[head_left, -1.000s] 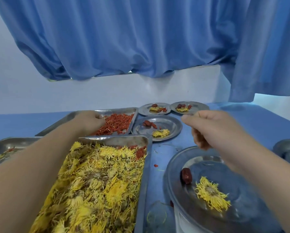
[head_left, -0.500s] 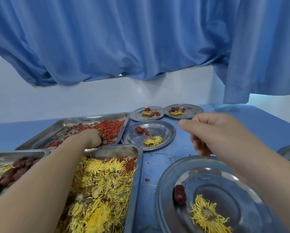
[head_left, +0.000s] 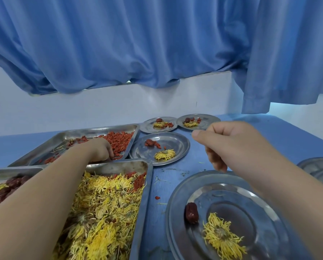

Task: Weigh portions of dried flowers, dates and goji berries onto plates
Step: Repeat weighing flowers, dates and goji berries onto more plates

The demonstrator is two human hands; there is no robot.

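Left hand (head_left: 98,150) fingers curl on goji (head_left: 119,141) in the tray (head_left: 93,129), centre left. Berries look light, small and loose, so pinch a cluster gently. Right hand (head_left: 232,145) fingers are curled above the near plate (head_left: 175,212); can't tell if they hold anything.

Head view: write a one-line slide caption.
Left hand digs in the goji tray; right hand hovers by a plate with one date and one flower.
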